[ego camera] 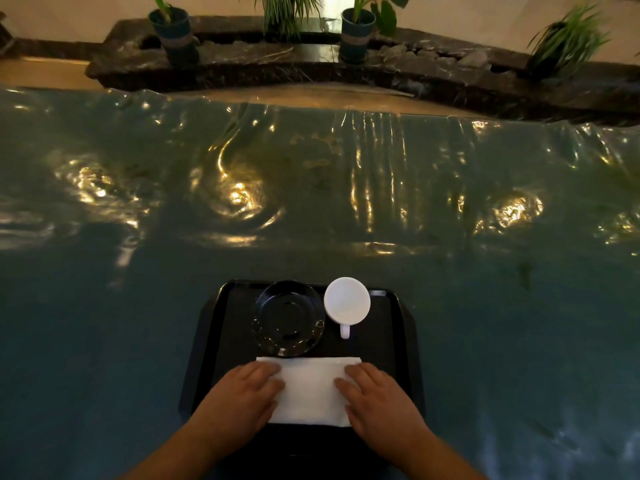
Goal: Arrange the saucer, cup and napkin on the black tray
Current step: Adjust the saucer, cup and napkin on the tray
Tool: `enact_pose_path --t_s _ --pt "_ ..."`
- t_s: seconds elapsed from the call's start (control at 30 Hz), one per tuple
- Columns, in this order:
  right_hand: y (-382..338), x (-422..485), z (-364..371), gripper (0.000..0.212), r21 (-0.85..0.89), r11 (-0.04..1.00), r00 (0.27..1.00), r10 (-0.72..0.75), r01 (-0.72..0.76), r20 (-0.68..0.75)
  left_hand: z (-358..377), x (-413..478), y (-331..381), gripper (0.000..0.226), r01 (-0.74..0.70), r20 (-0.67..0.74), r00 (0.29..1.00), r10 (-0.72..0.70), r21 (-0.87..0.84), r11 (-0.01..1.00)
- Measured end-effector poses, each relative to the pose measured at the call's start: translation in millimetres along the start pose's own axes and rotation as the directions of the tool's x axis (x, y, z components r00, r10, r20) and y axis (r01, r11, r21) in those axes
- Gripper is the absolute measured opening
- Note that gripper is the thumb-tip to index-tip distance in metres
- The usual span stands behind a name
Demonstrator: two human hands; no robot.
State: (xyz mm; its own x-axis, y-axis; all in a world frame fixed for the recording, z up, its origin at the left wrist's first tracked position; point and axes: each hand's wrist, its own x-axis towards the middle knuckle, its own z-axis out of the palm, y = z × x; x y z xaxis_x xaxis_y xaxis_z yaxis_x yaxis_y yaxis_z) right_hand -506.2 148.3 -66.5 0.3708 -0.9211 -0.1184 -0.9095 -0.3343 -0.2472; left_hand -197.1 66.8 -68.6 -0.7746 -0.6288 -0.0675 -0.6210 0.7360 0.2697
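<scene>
A black tray (391, 341) lies on the table near me. On its far left part sits a glossy black saucer (288, 318). Just right of the saucer stands a white cup (347, 300), empty, its handle pointing toward me. A white folded napkin (310, 389) lies flat across the tray's near half. My left hand (242, 393) rests palm down on the napkin's left edge, and my right hand (379, 396) rests palm down on its right edge. The fingers of both hands lie flat, pressing on the napkin rather than gripping it.
The table (104, 306) is covered with a shiny teal plastic sheet, wrinkled at the far side. Beyond it runs a dark stone ledge (311, 67) with potted plants (175, 32).
</scene>
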Motion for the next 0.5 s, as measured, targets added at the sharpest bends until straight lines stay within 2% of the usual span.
enact_pose_path --t_s 0.23,0.5 --pt "-2.7 3.7 0.9 0.043 0.045 0.997 0.997 0.058 -0.060 0.047 5.0 -6.1 -0.4 0.034 0.119 0.064 0.991 -0.115 -0.046 0.992" --pt "-5.8 17.6 -2.3 0.043 0.030 0.997 0.996 0.067 -0.069 0.061 2.5 -7.3 -8.8 0.035 0.191 0.065 0.980 -0.187 -0.058 0.980"
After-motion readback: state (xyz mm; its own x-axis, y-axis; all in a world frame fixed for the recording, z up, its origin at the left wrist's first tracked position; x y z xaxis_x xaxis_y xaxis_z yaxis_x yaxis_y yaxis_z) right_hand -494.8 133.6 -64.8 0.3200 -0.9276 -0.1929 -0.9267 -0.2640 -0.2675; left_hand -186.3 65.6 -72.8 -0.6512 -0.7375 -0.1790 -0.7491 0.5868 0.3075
